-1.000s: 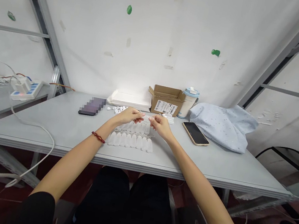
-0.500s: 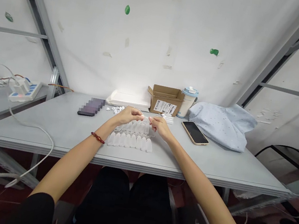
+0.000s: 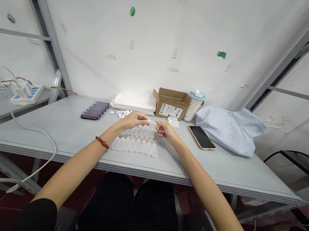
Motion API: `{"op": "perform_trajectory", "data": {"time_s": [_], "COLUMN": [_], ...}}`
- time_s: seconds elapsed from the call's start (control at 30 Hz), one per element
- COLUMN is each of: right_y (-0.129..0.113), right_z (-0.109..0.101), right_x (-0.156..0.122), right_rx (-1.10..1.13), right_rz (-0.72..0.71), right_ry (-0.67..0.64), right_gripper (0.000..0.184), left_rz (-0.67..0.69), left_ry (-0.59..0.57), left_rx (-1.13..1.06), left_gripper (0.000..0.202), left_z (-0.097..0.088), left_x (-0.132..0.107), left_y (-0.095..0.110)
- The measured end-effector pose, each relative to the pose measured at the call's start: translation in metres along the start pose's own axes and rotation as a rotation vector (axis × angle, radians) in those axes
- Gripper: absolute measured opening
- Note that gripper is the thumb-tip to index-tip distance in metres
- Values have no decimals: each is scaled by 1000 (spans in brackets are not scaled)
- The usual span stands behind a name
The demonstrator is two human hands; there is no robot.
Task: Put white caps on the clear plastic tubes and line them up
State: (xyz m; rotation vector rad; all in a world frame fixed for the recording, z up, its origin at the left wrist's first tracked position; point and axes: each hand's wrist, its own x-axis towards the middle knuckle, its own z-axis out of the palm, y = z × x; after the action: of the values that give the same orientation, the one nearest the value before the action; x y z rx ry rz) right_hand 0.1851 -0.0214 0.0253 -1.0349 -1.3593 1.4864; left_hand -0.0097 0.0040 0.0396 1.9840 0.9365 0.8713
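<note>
My left hand is closed in a pinch above the table's middle, with a small whitish piece at its fingertips. Facing it, my right hand pinches the other end of a small clear, tube-like piece that spans the gap between the hands. Its exact kind is too small to make out. Below the hands lie white translucent oval pieces in a row, with a second row behind, partly hidden by my fingers. Several small white caps are heaped beyond my left hand. Clear slim tubes lie behind my right hand.
Along the wall stand stacked white trays, an open cardboard box and a lidded cup. A phone and a pale blue cloth lie at right. A dark, blurred-out object is at left, near a white cable.
My right hand has shifted slightly to the right, so the gap between my fingertips is a little wider and more of the clear piece shows. The things on the table stay put.
</note>
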Motion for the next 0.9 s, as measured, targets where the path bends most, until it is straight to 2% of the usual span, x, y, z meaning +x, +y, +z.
{"op": "perform_trajectory", "data": {"time_s": [0.17, 0.23, 0.33, 0.43, 0.53, 0.6, 0.7, 0.9], "right_y": [0, -1, -3, -6, -9, -10, -10, -2], "right_z": [-8, -15, -29, -43, -55, -62, -70, -90], "right_x": [6, 9, 12, 12, 12, 12, 13, 18], "right_rx": [-42, -30, -22, -73, -149, -221, -355, -774], "right_rz": [-38, -63, -108, -130, -126, -109, -52, -21], "right_ry": [75, 121, 202, 281, 346, 386, 422, 418], "right_gripper": [38, 39, 39, 38, 34, 31, 29, 33], "left_rz": [-115, -163, -215, -295, -340, -371, -424, -494], "left_ry": [7, 56, 192, 348, 436, 453, 452, 380], "left_rx": [6, 23, 98, 365, 699, 849, 944, 841], "left_gripper": [36, 35, 30, 26, 29, 32, 38, 40], "left_z": [-9, -18, -37, -56, -72, -79, -84, -86], "left_x": [1, 0, 0, 1, -1, -3, -6, -4], "left_y": [-5, -8, -14, -27, -43, -53, -62, -70]}}
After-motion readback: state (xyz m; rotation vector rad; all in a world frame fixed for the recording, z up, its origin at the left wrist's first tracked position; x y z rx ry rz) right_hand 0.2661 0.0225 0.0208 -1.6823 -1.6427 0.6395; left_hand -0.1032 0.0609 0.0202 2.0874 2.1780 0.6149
